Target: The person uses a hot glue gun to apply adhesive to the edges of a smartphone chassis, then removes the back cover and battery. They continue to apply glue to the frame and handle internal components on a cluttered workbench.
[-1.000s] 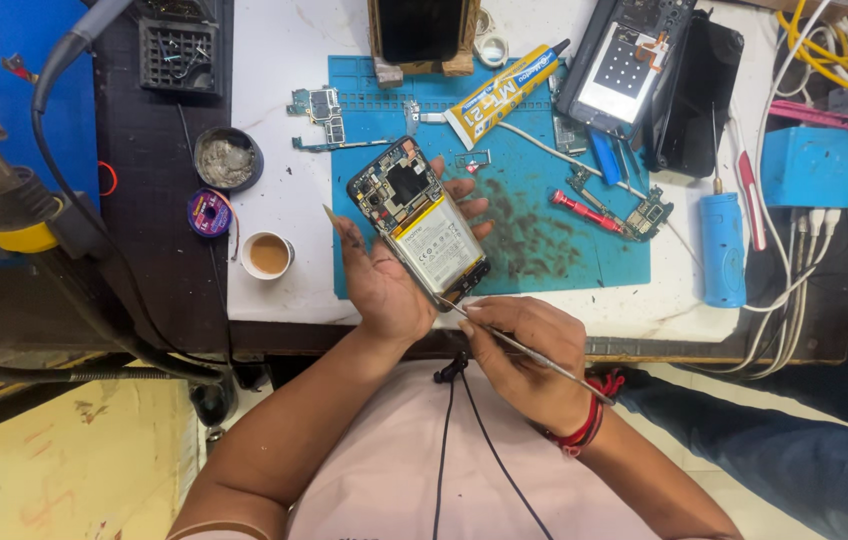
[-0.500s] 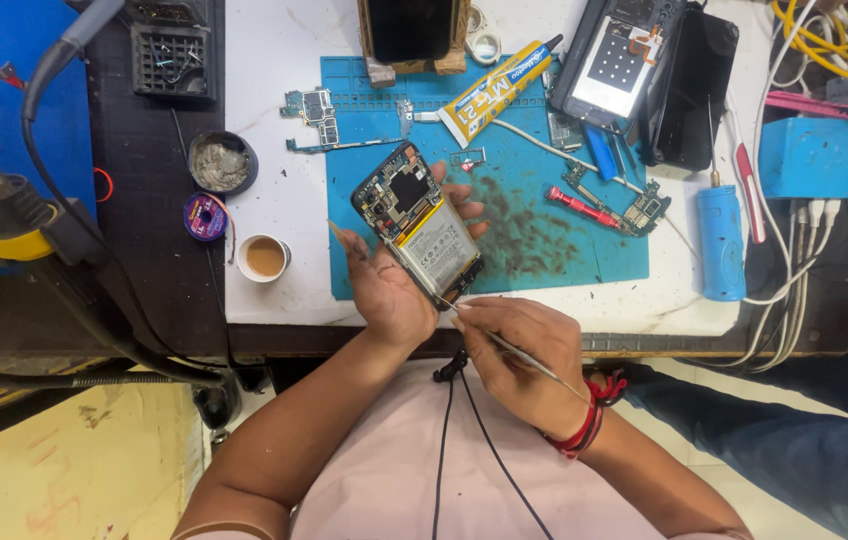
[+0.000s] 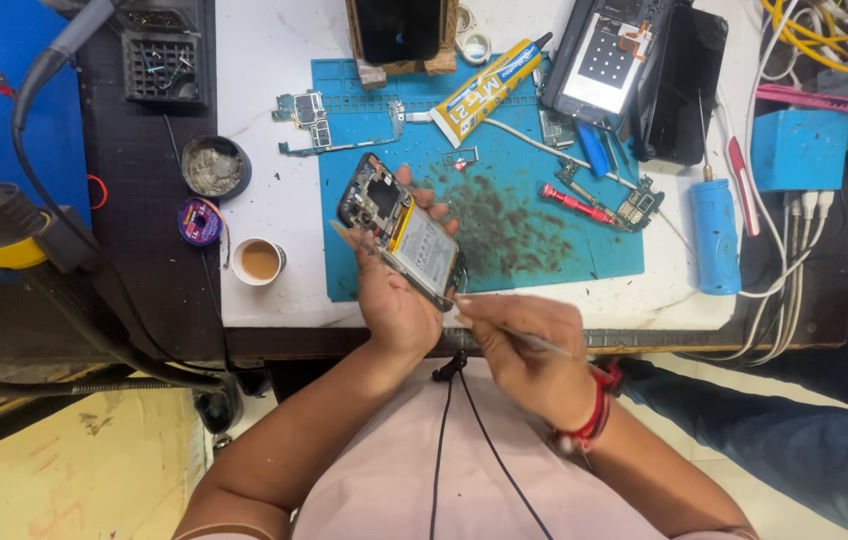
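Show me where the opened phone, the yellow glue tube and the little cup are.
opened phone (image 3: 406,232): head view, on its battery, held in the left hand (image 3: 394,300).
yellow glue tube (image 3: 484,88): head view, middle of the tube body.
little cup (image 3: 258,261): head view, on the brown liquid inside.

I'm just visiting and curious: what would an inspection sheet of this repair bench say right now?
Surface: white bench with a teal work mat, speckled with dark debris.
Job's things: opened phone with its back off and battery showing; thin metal tool, tip at the phone's lower edge.
Clutter: glue tube, loose circuit board, red screwdriver, blue cylinder, cup of brown drink, second opened phone.
Hands: left hand holds the phone; right hand grips the tool.
Cables: white leads at the right edge; yellow wires top right.
Surroundings: blue box; black hose on the left.
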A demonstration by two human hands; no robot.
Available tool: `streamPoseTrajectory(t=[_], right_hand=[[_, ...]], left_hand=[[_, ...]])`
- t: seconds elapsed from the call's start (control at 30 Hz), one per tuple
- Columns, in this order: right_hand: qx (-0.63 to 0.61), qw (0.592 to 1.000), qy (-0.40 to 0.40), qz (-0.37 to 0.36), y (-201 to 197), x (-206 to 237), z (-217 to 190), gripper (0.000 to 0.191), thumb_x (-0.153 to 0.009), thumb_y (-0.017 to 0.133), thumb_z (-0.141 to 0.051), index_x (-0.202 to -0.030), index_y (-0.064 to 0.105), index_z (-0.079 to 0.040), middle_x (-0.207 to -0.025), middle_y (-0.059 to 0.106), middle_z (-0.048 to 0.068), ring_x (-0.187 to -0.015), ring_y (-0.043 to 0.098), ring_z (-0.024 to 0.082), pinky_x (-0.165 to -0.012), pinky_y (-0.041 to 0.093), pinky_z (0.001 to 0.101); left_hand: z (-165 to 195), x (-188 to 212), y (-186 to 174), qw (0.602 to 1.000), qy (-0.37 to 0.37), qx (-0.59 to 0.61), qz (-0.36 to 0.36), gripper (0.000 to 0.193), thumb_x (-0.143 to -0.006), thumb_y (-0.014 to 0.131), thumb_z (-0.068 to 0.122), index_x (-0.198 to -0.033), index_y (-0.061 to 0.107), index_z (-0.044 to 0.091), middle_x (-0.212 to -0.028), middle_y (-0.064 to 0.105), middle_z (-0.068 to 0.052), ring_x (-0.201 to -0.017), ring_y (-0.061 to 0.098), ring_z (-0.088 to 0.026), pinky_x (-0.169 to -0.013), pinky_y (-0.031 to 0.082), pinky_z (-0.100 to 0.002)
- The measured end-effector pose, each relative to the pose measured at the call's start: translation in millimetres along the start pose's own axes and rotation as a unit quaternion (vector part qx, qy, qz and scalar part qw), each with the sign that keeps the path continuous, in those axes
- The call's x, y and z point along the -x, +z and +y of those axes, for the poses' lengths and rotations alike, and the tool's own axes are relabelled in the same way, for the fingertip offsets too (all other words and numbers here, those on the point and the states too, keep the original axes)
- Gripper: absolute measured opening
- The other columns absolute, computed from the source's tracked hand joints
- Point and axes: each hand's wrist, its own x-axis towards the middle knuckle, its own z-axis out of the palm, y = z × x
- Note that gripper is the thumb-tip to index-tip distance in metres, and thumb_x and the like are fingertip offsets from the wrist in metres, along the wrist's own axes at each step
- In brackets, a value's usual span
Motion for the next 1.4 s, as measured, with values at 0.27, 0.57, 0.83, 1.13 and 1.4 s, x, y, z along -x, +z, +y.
streamPoseTrajectory(t=[0.27,0.57,0.83,1.13,1.4], right_hand=[[0.118,0.969,-0.212,0.04,0.7,-3.3,2.1,0.034,-0.08,0.066,0.007,-0.114,0.068,0.006,-0.114,0.071,0.022,-0.097,0.074,0.034,-0.085,0.062,0.0413],[0.146,0.968,-0.188,0.085,-3.8,-4.8,6.8,0.026,-0.081,0.067,0.008,-0.107,0.07,0.003,-0.11,0.073,0.021,-0.094,0.075,0.033,-0.082,0.061,0.0394],[-0.002,0.993,-0.112,0.032,-21.8,-6.0,19.7,0.02,-0.084,0.074,0.006,-0.103,0.072,-0.001,-0.108,0.075,0.015,-0.091,0.075,0.029,-0.077,0.06,0.0345],[0.131,0.964,-0.217,0.078,-10.0,-1.9,23.2,0.025,-0.083,0.071,0.01,-0.105,0.07,0.0,-0.108,0.074,0.019,-0.093,0.075,0.031,-0.08,0.062,0.0372],[0.181,0.96,-0.188,0.098,-3.9,5.7,25.0,0.031,-0.078,0.07,0.007,-0.108,0.072,0.0,-0.114,0.074,0.02,-0.094,0.073,0.032,-0.08,0.061,0.0383]], left_hand=[[-5.8,-1.4,6.0,0.998,0.037,0.001,0.057,0.073,-0.108,0.034,0.059,-0.162,0.029,0.009,-0.144,0.047,-0.01,-0.135,0.045,-0.026,-0.122,0.033,-0.049],[-10.0,3.9,1.6,0.997,0.048,-0.031,0.05,0.07,-0.11,0.048,0.047,-0.163,0.025,0.008,-0.145,0.044,-0.009,-0.139,0.043,-0.026,-0.124,0.031,-0.051],[-3.4,9.7,-15.7,0.994,0.054,-0.088,-0.038,0.067,-0.109,0.057,0.042,-0.161,0.028,0.009,-0.147,0.046,-0.008,-0.143,0.045,-0.026,-0.127,0.036,-0.054],[-5.0,13.1,-10.5,0.996,0.033,-0.082,-0.006,0.055,-0.11,0.059,0.031,-0.153,0.034,0.008,-0.142,0.048,-0.009,-0.139,0.05,-0.028,-0.12,0.043,-0.054],[-16.6,26.5,-9.0,0.997,0.007,-0.066,0.042,0.052,-0.109,0.061,0.027,-0.149,0.036,0.007,-0.142,0.048,-0.009,-0.134,0.051,-0.029,-0.113,0.044,-0.052]])
